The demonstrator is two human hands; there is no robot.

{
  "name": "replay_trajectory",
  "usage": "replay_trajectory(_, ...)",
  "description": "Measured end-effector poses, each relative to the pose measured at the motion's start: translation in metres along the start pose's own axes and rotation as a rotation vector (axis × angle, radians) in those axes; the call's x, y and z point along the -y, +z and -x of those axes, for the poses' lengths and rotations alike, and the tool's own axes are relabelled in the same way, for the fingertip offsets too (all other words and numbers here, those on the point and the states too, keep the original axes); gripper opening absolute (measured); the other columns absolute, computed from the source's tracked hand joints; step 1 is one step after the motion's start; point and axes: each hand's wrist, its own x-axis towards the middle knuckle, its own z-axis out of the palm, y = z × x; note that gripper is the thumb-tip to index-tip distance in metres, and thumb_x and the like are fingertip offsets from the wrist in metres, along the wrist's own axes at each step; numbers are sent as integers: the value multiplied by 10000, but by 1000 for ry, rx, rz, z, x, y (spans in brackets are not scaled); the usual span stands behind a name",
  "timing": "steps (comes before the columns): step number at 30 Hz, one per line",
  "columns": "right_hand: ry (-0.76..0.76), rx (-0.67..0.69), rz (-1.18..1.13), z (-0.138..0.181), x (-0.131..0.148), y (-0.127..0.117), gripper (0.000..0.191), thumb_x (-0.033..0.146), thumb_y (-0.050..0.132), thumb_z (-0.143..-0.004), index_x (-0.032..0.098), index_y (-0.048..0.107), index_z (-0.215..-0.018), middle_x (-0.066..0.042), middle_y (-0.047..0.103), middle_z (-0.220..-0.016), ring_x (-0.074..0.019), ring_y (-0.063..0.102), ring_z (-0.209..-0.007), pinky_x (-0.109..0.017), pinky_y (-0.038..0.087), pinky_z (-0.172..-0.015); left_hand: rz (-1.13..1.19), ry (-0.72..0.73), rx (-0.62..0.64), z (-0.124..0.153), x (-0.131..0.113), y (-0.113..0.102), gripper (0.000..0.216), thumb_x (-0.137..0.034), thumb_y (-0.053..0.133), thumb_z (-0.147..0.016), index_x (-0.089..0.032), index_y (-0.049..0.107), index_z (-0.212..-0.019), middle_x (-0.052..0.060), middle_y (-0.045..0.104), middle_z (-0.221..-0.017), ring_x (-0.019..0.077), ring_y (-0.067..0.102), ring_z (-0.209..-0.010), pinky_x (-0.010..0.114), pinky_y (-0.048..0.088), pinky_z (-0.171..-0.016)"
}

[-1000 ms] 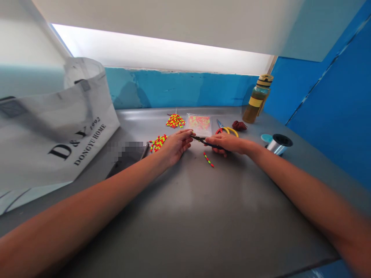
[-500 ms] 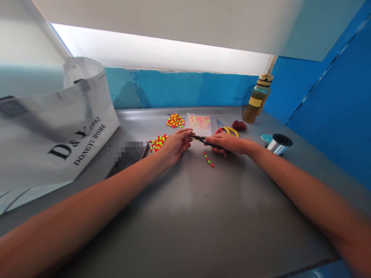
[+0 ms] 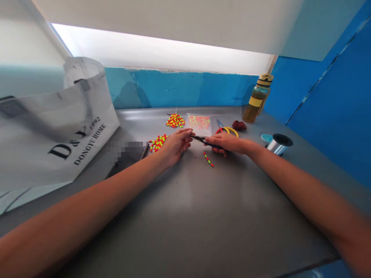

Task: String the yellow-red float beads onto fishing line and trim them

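Note:
In the middle of the view, my right hand [image 3: 224,143] is wrapped round the dark handles of a pair of pliers [image 3: 199,138]. The pliers' jaws point left and meet the fingertips of my left hand [image 3: 177,143]. Thumb and forefinger of that hand pinch at the jaw tips, and whatever small thing they hold is too tiny to make out. On the table just below the jaws lies a short string of red and yellow-green beads [image 3: 208,159]. Beside my left wrist rests a pile of similar beads [image 3: 158,143].
Behind the hands are a second bead pile [image 3: 175,121], a clear bag of beads [image 3: 199,122], scissors [image 3: 227,129] with red and yellow handles and a dark red bundle [image 3: 239,125]. A spool [image 3: 279,144] and bottle [image 3: 257,98] stand right; a white bag [image 3: 84,127] stands left.
The pliers have turned slightly at the left fingertips. Both hands otherwise keep their places, and the things on the table lie as before.

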Motion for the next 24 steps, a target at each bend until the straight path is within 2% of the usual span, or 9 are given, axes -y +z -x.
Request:
replay_trajectory(9, 12, 5, -5, 0, 1, 0, 428, 568, 590, -934, 169, 641, -1079, 11, 570, -686, -85, 495, -493, -178, 440, -413, -17, 4, 14, 1, -1, 0, 136, -150, 748, -756, -193, 706, -878, 63, 705, -933, 120, 598, -707, 213, 466, -586)
replay_trajectory(16, 17, -13, 11, 0, 1, 0, 403, 555, 579, -947, 174, 647, -1060, 9, 566, -684, -97, 510, -526, -187, 444, -428, -23, -9, -6, 2, -2, 2, 124, -240, 741, -770, -175, 727, -875, 99, 692, -945, 158, 606, -754, 238, 465, -575)
replay_trajectory(24, 16, -7, 34, 1, 3, 2, 429, 570, 577, -939, 166, 632, -1074, 9, 576, -704, -88, 503, -511, -179, 432, -420, -8, -25, -24, 4, -3, 4, 110, -223, 708, -777, -154, 705, -863, 83, 684, -902, 137, 605, -719, 212, 467, -567)
